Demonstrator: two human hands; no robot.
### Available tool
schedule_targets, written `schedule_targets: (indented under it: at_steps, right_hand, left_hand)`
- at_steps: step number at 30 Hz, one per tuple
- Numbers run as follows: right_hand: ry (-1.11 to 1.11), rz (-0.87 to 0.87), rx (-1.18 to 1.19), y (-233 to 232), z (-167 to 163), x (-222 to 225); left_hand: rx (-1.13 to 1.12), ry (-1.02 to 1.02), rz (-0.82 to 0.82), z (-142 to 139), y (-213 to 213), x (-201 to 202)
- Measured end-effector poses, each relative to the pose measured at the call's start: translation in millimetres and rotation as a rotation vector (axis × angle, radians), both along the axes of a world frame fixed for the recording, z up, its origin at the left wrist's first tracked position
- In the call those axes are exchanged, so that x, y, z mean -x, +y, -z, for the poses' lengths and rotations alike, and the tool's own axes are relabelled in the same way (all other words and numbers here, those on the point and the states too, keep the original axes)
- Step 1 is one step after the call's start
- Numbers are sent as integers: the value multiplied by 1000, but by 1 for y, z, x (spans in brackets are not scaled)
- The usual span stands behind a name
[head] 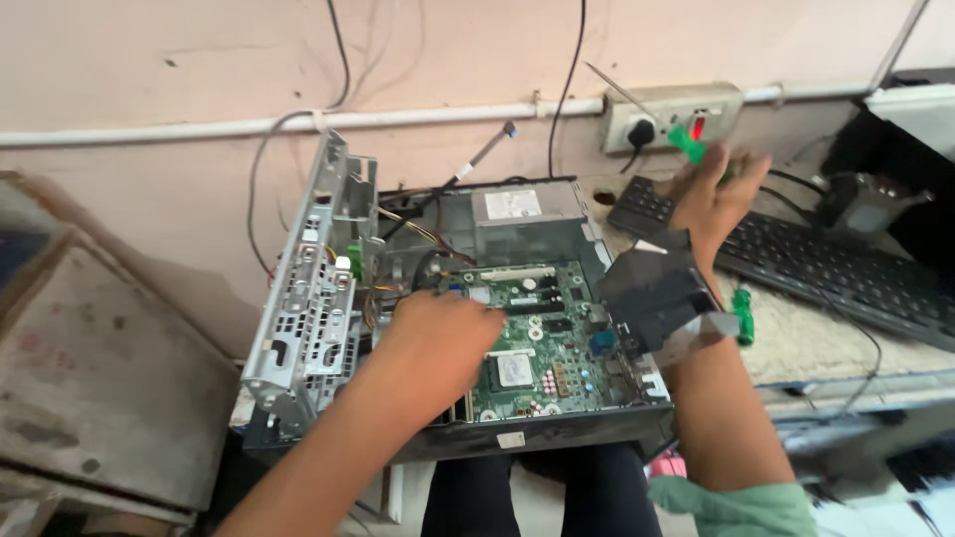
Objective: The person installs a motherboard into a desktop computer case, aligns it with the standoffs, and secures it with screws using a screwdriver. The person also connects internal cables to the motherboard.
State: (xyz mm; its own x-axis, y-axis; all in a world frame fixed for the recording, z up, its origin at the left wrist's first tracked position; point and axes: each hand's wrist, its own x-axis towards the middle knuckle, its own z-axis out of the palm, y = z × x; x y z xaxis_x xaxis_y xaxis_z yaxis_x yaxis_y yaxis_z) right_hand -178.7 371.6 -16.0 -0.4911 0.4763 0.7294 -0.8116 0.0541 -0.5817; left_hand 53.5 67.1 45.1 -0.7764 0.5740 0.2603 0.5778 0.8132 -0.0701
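An open desktop computer case (557, 438) lies in front of me with its green motherboard (542, 343) exposed. My left hand (438, 338) rests on the left part of the board, fingers bent down and their tips hidden. My right hand (718, 194) is stretched out over a black keyboard (836, 268), blurred, with its fingers around the green handle of a screwdriver (686, 141) whose thin shaft points up and left. A black plastic shroud (647, 293) with a green clip (743, 316) sits at the case's right edge, against my right forearm.
A metal drive cage (313, 288) stands tilted up on the case's left side, and a grey power supply (517, 211) sits at its back. A white wall socket strip (676, 107) with a plug and cables is behind. A worn grey slab (90, 378) lies left.
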Motion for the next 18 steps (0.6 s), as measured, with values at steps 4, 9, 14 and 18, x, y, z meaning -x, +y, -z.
schedule_targets:
  at_steps: [4, 9, 14, 18]
  right_hand:
    - [-7, 37, -87, 7, 21, 6]
    - [-13, 283, -336, -2, 32, 5]
    - [-51, 217, -334, -17, 40, 2]
    - [-82, 174, -372, -22, 39, 1]
  left_hand:
    - [21, -152, 92, -9, 42, 62]
    - [150, -168, 105, 12, 73, 124]
    - [288, -302, -13, 47, 61, 124]
    - [288, -352, -101, 61, 63, 131]
